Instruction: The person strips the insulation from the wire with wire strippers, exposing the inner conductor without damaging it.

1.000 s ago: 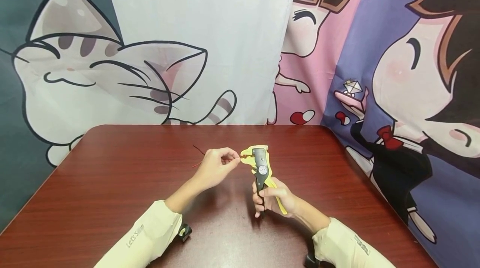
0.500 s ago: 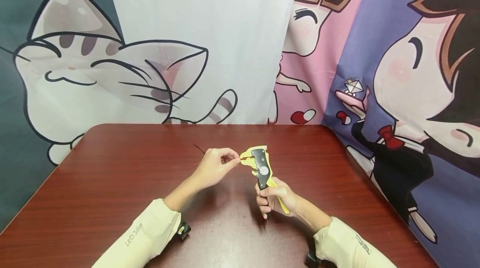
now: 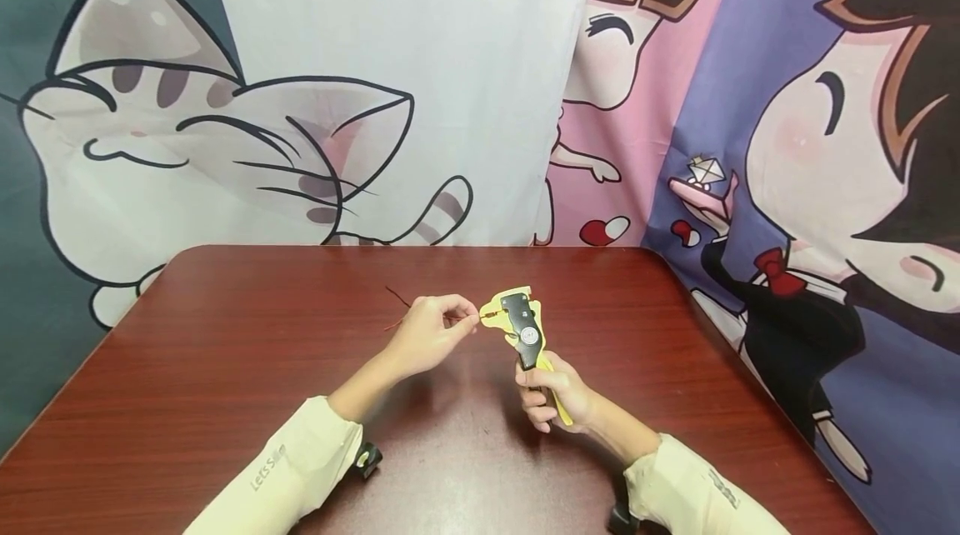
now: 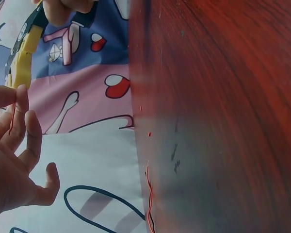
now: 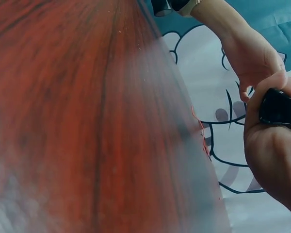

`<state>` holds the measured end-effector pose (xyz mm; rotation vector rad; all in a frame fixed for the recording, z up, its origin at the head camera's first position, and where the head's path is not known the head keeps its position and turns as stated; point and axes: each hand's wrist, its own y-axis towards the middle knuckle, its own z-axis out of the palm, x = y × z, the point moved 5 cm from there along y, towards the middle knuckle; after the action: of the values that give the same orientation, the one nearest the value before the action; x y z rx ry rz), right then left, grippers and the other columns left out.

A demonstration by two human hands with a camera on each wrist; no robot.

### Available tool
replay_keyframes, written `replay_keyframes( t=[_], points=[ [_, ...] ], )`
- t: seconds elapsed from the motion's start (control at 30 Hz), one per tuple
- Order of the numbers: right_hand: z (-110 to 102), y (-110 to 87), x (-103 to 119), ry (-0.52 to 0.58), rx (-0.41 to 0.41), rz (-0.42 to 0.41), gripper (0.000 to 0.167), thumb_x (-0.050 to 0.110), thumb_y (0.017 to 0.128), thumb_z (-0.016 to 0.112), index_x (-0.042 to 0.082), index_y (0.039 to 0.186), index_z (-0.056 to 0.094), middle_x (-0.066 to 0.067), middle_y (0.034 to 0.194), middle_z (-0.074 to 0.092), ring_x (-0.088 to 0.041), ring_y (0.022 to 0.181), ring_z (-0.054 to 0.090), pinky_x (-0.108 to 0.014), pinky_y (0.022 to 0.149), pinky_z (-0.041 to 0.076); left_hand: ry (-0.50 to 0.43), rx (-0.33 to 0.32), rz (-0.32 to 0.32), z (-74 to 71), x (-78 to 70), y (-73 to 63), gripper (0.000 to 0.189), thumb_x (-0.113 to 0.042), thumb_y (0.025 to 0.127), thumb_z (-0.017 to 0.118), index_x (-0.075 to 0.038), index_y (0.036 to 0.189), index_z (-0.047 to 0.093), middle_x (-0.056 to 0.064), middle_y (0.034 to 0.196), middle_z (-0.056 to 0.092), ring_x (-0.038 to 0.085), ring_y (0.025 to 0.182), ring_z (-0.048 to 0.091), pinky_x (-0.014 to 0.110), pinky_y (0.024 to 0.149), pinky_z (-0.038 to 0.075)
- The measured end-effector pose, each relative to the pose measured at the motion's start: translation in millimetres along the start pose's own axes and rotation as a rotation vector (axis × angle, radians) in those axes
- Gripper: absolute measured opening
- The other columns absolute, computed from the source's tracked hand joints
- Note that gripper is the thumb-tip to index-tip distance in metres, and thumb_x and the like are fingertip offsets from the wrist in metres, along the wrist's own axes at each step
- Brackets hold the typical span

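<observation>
In the head view my left hand [image 3: 427, 337] pinches a thin red wire between thumb and forefinger. The left wrist view shows a length of that red wire [image 4: 12, 116] running below the fingertips, its other fingers spread. My right hand [image 3: 557, 395] wraps around the handles of a yellow and black wire stripper [image 3: 528, 331], held upright above the table. The stripper's nose meets the wire just beyond the left fingertips; the wire's end inside is hard to make out. In the right wrist view, only a black handle end [image 5: 280, 107] of the tool shows.
More red and dark wire [image 4: 150, 194] lies on the brown wooden table [image 3: 225, 402], behind the left hand. Tiny red bits [image 4: 149, 134] lie near it. A cartoon-printed cloth [image 3: 420, 60] hangs behind the table's far edge.
My right fingers have squeezed the stripper's handles closer together, and its nose has closed around the wire. The tool has tilted slightly. My left hand stays nearly still.
</observation>
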<state>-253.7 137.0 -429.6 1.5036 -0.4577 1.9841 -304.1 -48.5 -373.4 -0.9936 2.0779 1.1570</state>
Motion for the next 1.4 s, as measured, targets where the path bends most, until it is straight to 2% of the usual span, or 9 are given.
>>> replay_keyframes(
  t=[0.1, 0.33, 0.47, 0.6, 0.73, 0.9, 1.17, 1.3, 1.4],
  points=[
    [-0.6, 0.2, 0.8, 0.002, -0.003, -0.015, 0.017, 0.002, 0.093, 0.041, 0.007, 0.076, 0.041, 0.005, 0.056, 0.030, -0.002, 0.041, 0.034, -0.033, 0.032, 0.026, 0.031, -0.012, 0.000, -0.5, -1.5, -0.3, 0.007, -0.008, 0.090, 0.068, -0.011, 0.084, 0.070, -0.004, 0.073, 0.069, 0.005, 0.065, 0.060, 0.024, 0.061, 0.048],
    [-6.5, -4.5, 5.2, 0.038, 0.019, -0.044, 0.016, 0.001, 0.091, 0.038, 0.010, 0.081, 0.046, 0.005, 0.059, 0.033, -0.003, 0.045, 0.036, -0.027, 0.038, 0.037, 0.218, -0.083, -0.017, -7.8, 2.2, -2.0, 0.009, -0.015, 0.089, 0.067, -0.018, 0.081, 0.069, -0.014, 0.068, 0.062, 0.004, 0.060, 0.053, 0.027, 0.061, 0.043],
    [-12.3, -9.1, 10.5, 0.057, 0.027, -0.050, 0.017, 0.000, 0.091, 0.035, 0.009, 0.086, 0.048, 0.001, 0.064, 0.032, -0.007, 0.050, 0.037, -0.026, 0.048, 0.046, 0.169, -0.073, -0.060, -11.9, 12.1, -4.2, 0.007, -0.011, 0.090, 0.068, -0.012, 0.083, 0.069, -0.006, 0.072, 0.067, 0.006, 0.061, 0.055, 0.027, 0.059, 0.044],
    [-12.8, -9.6, 11.1, 0.092, 0.076, -0.042, 0.024, -0.001, 0.091, 0.035, 0.006, 0.104, 0.053, -0.002, 0.076, 0.045, -0.016, 0.064, 0.046, -0.035, 0.068, 0.053, 0.156, -0.057, -0.090, -15.3, 17.3, -3.9, 0.007, -0.012, 0.091, 0.068, -0.014, 0.084, 0.069, -0.005, 0.073, 0.069, 0.007, 0.061, 0.057, 0.028, 0.060, 0.045],
    [-11.2, -7.5, 11.1, 0.120, 0.125, -0.061, 0.036, -0.004, 0.090, 0.034, 0.002, 0.120, 0.053, -0.007, 0.091, 0.058, -0.021, 0.078, 0.057, -0.042, 0.080, 0.052, 0.223, -0.042, -0.149, -19.8, 21.6, -2.2, 0.009, -0.018, 0.092, 0.067, -0.020, 0.084, 0.068, -0.014, 0.073, 0.066, 0.007, 0.066, 0.057, 0.036, 0.068, 0.043],
    [-10.2, -6.4, 12.7, 0.083, 0.151, -0.075, 0.039, -0.003, 0.091, 0.037, 0.001, 0.128, 0.051, -0.011, 0.101, 0.066, -0.021, 0.081, 0.062, -0.038, 0.078, 0.054, 0.310, -0.005, -0.278, -26.6, 32.4, -3.1, 0.007, -0.024, 0.093, 0.064, -0.022, 0.087, 0.068, -0.011, 0.081, 0.067, 0.011, 0.081, 0.060, 0.050, 0.077, 0.039],
    [-15.6, -8.1, 12.4, 0.077, 0.138, -0.049, 0.063, -0.002, 0.091, 0.031, 0.014, 0.152, 0.022, -0.017, 0.122, 0.067, -0.024, 0.088, 0.066, -0.040, 0.081, 0.053, 0.357, 0.046, -0.434, -35.7, 50.1, -5.0, 0.010, -0.028, 0.094, 0.067, -0.020, 0.094, 0.073, -0.008, 0.090, 0.070, 0.024, 0.097, 0.062, 0.059, 0.081, 0.033],
    [-19.5, -7.2, 13.1, 0.073, 0.070, -0.033, 0.058, -0.002, 0.092, 0.034, 0.007, 0.149, 0.025, -0.021, 0.119, 0.067, -0.026, 0.090, 0.069, -0.046, 0.081, 0.055, 0.374, 0.045, -0.457, -39.7, 57.6, -4.9, 0.010, -0.027, 0.092, 0.069, -0.019, 0.091, 0.075, -0.008, 0.085, 0.070, 0.025, 0.096, 0.062, 0.061, 0.082, 0.030],
    [-24.8, -5.4, 12.4, 0.029, -0.035, -0.013, 0.048, 0.000, 0.096, 0.040, 0.003, 0.143, 0.034, -0.021, 0.115, 0.069, -0.028, 0.088, 0.071, -0.051, 0.079, 0.056, 0.403, 0.044, -0.481, -41.6, 64.5, -6.0, 0.009, -0.026, 0.091, 0.070, -0.020, 0.088, 0.076, -0.009, 0.080, 0.069, 0.024, 0.095, 0.063, 0.062, 0.083, 0.029]
  ],
)
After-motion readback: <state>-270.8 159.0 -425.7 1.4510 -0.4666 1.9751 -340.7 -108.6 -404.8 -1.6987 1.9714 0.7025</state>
